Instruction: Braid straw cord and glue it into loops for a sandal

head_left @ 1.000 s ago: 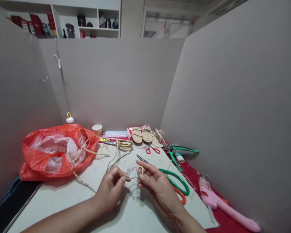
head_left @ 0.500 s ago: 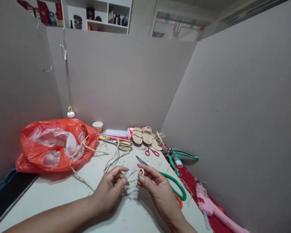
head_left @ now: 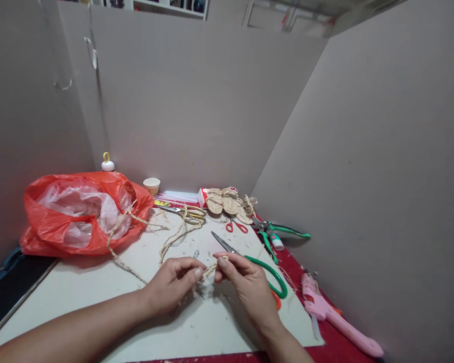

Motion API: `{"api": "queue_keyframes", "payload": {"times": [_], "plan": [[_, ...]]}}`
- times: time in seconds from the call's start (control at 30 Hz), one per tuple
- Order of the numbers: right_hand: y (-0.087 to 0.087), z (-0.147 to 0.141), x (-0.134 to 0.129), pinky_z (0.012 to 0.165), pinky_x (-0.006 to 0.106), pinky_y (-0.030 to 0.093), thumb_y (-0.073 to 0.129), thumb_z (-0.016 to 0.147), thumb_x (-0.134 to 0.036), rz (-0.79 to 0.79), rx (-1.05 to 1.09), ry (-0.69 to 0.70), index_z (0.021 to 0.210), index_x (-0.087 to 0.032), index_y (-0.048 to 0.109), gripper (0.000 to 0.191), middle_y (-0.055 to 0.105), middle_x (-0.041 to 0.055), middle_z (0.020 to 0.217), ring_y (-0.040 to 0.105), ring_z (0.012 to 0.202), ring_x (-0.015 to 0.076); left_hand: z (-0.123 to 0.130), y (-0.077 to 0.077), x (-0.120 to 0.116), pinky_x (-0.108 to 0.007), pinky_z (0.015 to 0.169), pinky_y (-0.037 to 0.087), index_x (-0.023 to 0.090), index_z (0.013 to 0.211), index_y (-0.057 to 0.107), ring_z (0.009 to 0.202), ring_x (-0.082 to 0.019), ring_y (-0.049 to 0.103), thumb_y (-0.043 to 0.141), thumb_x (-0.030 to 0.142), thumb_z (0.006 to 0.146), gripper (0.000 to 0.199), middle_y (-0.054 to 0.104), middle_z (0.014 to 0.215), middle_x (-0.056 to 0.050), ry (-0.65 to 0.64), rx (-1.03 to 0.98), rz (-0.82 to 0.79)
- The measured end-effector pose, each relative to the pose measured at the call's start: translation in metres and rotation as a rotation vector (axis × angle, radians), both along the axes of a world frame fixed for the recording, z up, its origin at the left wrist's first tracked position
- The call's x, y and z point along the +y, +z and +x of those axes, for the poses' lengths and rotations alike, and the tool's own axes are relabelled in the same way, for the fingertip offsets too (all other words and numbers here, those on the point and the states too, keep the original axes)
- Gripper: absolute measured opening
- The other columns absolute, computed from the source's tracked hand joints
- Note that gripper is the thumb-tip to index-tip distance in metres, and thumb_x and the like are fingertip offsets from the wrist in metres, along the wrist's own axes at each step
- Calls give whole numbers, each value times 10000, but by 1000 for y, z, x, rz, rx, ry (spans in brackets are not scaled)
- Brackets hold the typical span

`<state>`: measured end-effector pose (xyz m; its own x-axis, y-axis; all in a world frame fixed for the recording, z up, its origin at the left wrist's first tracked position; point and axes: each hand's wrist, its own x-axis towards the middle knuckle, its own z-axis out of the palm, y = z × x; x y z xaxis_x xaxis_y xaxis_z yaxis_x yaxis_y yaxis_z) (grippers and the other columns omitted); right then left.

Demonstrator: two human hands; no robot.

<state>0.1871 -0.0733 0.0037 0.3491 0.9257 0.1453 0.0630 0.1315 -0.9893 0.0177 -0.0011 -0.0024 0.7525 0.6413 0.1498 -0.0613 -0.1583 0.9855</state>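
Between my two hands runs a short stretch of braided straw cord (head_left: 209, 273). My left hand (head_left: 175, 283) pinches one end between thumb and fingers, and my right hand (head_left: 243, 280) pinches the other. Both are held a little above the white board (head_left: 196, 333). Just behind my right hand lie scissors with green handles (head_left: 274, 275), partly covered by it. A longer straw braid (head_left: 121, 263) trails from the red bag toward my left wrist, and another looped braid (head_left: 170, 244) lies beyond my left hand.
At the left sits a red plastic bag (head_left: 34, 212). Along the back are a paper cup (head_left: 152, 186), gold-handled scissors (head_left: 192, 217), woven straw soles (head_left: 214, 201) and small red scissors (head_left: 236, 227). Green-handled pliers (head_left: 287, 230) and a pink glue gun (head_left: 336, 317) lie at the right. Grey partitions enclose the table.
The cord between my hands was an open loop; now its strands lie together in one narrow length. The camera view has tilted down slightly.
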Motion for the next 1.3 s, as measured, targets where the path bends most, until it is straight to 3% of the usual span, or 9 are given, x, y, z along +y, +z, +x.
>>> {"api": "queue_keyframes", "payload": {"times": [0.17, 0.3, 0.4, 0.53, 0.73, 0.97, 1.17, 1.3], "plan": [[3, -7, -1, 586, 245, 428, 624, 822, -387, 31, -107, 103, 784, -175, 698, 227, 596, -2, 583, 550, 575, 135, 3, 7, 0, -291, 745, 431, 129, 964, 682, 785, -159, 598, 626, 389, 811, 307, 695, 882, -98, -83, -62, -166], [5, -11, -2, 551, 240, 398, 598, 840, -382, 49, -188, 141, 689, -168, 664, 271, 544, -2, 606, 511, 558, 126, 4, 5, -2, -273, 666, 424, 118, 822, 690, 698, -147, 597, 727, 363, 715, 270, 708, 817, -101, -105, -52, -278], [4, -11, -4, 526, 235, 372, 593, 839, -389, 50, -220, 135, 641, -169, 628, 298, 515, -10, 581, 474, 534, 118, 3, 3, -3, -241, 589, 380, 110, 746, 700, 596, -114, 540, 726, 395, 706, 289, 686, 703, -72, -80, 8, -264], [5, -10, -4, 503, 226, 350, 596, 830, -418, -3, -136, 117, 637, -177, 585, 309, 486, -32, 517, 439, 494, 107, 1, 6, -3, -219, 501, 294, 116, 839, 734, 517, -79, 430, 680, 421, 750, 323, 659, 672, -55, -142, 62, -236], [1, -8, 0, 480, 214, 344, 626, 804, -457, -37, 85, 125, 697, -170, 585, 309, 537, -31, 557, 429, 462, 86, 0, 18, 2, -240, 601, 400, 118, 933, 726, 577, -97, 498, 681, 400, 756, 336, 665, 750, -83, -276, 40, -396], [-3, -3, 0, 526, 214, 351, 590, 846, -437, 19, 72, 50, 681, -183, 560, 304, 486, -54, 487, 422, 473, 86, 3, 14, 4, -247, 619, 431, 104, 920, 711, 586, -105, 560, 731, 316, 719, 293, 687, 760, -102, -217, -25, -573], [-2, -5, -1, 523, 217, 348, 598, 837, -437, 30, 39, 26, 658, -185, 563, 311, 486, -51, 479, 420, 471, 89, 2, 10, 2, -237, 600, 422, 115, 935, 706, 553, -92, 541, 737, 391, 706, 359, 676, 725, -78, -201, -26, -514], [-2, -7, -3, 519, 216, 351, 612, 826, -434, 12, 52, 61, 671, -183, 575, 297, 492, -51, 484, 434, 467, 87, 2, 12, 1, -236, 569, 396, 100, 765, 713, 523, -89, 496, 629, 479, 784, 389, 600, 608, -42, -186, 14, -419]]}}
